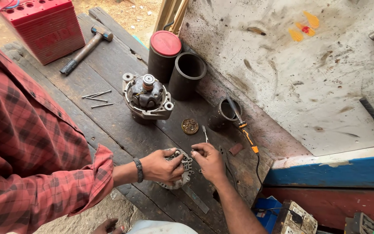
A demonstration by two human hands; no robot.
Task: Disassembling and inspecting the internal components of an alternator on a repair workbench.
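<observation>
My right hand [209, 162] reaches in from the bottom, fingers pinched on a thin small screwdriver [204, 132] whose shaft points away from me. It rests against a silver alternator end housing [185, 167] on the dark wooden bench [109, 125]. A co-worker in a red plaid shirt grips that housing from the left with one hand [161, 167], a dark band on the wrist. Some fingers [107, 226] show at the bottom edge, cut off; I cannot tell if they are my left hand or what they hold.
An alternator body [147, 96] stands mid-bench, with long bolts [97, 99] to its left. Two black cylinders [176, 63], a hammer [85, 47] and a red battery [44, 26] lie behind. A rusty round cap [190, 126], a small cup [229, 109] and an orange-handled tester [248, 139] sit near my hand.
</observation>
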